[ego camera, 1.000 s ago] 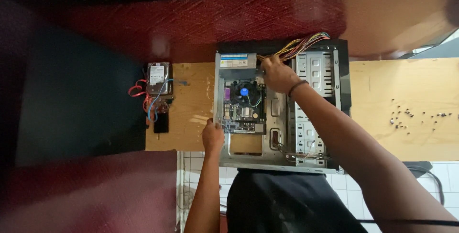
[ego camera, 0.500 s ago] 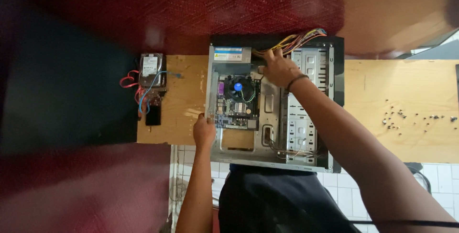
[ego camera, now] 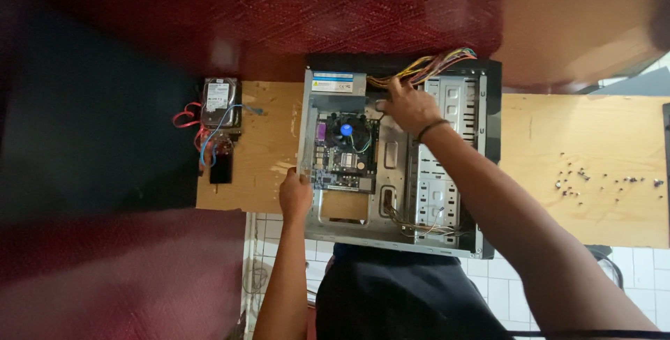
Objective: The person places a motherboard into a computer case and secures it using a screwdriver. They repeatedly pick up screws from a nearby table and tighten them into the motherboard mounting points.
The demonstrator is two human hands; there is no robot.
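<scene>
The open computer case (ego camera: 398, 165) is lying on its side on the wooden table (ego camera: 579, 165); its left edge is being gripped by the left hand (ego camera: 296, 193), fingers clenched on the metal rim; the right hand (ego camera: 407, 106) is being pressed inside near the bundle of coloured power cables (ego camera: 433, 66), but whether its grip is closed on anything cannot be told; the motherboard (ego camera: 345, 152) is sitting inside; a hard drive (ego camera: 220, 96) with red and blue cables is lying well apart to the left; loose screws (ego camera: 600, 181) are scattered to the right.
</scene>
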